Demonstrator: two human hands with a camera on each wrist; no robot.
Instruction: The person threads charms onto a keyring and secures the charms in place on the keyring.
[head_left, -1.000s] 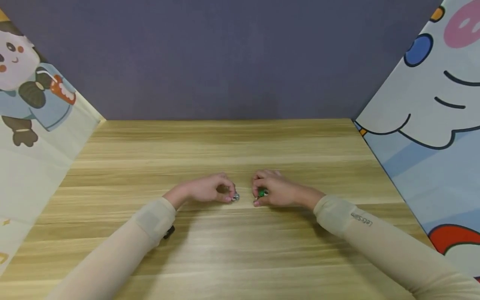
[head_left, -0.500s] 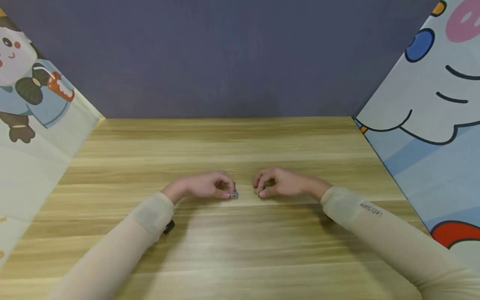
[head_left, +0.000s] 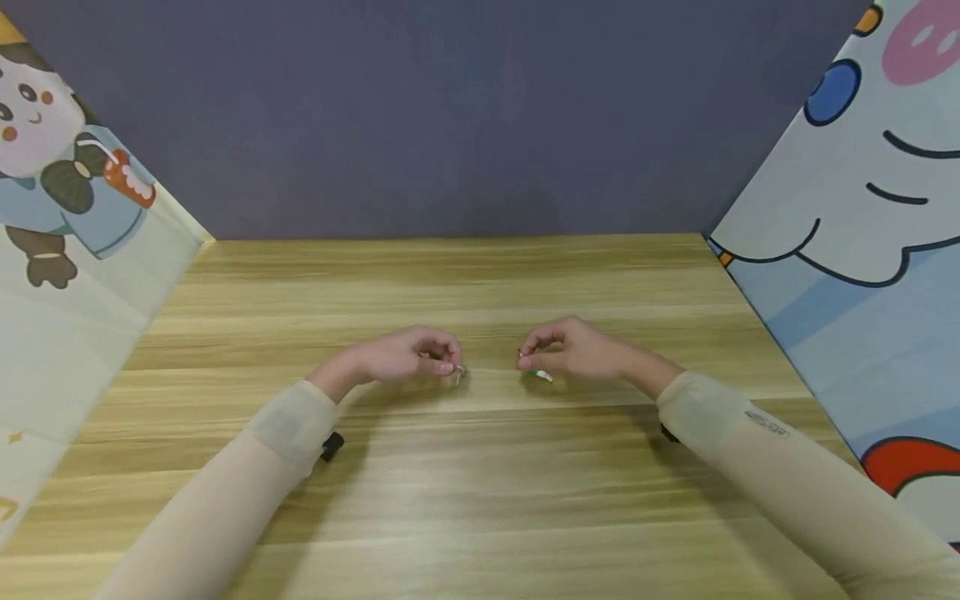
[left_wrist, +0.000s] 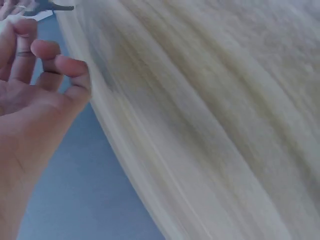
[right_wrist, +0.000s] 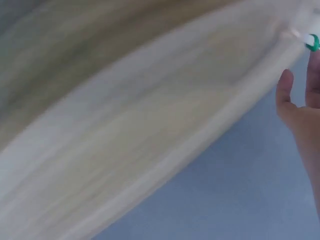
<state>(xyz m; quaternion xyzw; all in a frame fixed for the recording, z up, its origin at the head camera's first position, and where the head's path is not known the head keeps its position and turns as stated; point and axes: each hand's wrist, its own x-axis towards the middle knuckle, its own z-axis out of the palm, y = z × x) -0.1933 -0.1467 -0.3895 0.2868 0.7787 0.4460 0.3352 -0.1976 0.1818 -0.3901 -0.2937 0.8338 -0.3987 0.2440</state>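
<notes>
Pinching a small silvery thing (head_left: 461,375) at its fingertips (head_left: 447,367), the left hand (head_left: 397,353) is over the wood-grain table (head_left: 465,492); the right hand (head_left: 585,349) grips a green-and-white thing (head_left: 542,375), seen under the thumb (head_left: 536,362). Beyond the fingertips stands a dark wall (head_left: 465,117), and cartoon panels (head_left: 862,217) are at both sides.

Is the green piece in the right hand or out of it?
In: the right hand pinches the green piece, visible by its thumb in the head view.

A dark blue-grey wall (head_left: 465,117) is rising behind a wood-grain tabletop (head_left: 465,287), where soft light (head_left: 423,508) is gleaming. A pale left panel (head_left: 75,358) is showing a cartoon figure (head_left: 30,129), while a blue-and-white right panel (head_left: 862,333) is bearing bold black outlines (head_left: 897,197)
</notes>
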